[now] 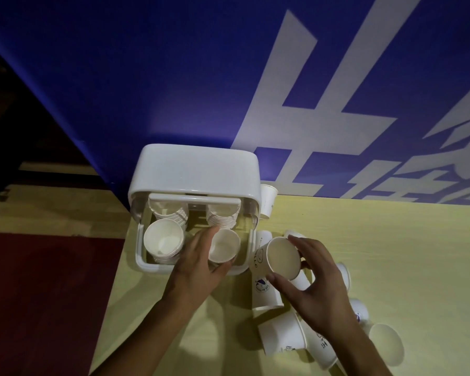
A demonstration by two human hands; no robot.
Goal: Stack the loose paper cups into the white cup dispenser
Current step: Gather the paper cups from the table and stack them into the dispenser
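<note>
The white cup dispenser (pixel 193 169) stands at the table's back left, its front open. Two stacks of paper cups sit in it: the left stack (pixel 163 241) and the right stack under a top cup (pixel 224 245). My left hand (pixel 198 263) grips that top cup at the right stack's mouth, thumb below its rim. My right hand (pixel 314 280) holds another paper cup (pixel 278 257), mouth tilted toward me, just right of the dispenser. Several loose paper cups (pixel 282 335) lie on the table below and around my right hand.
A blue wall panel with large white characters (pixel 296 104) rises right behind the dispenser. One cup (pixel 268 200) stands upside down between dispenser and wall. The yellow table (pixel 391 240) ends at a left edge (pixel 111 280), with red and wooden floor beyond.
</note>
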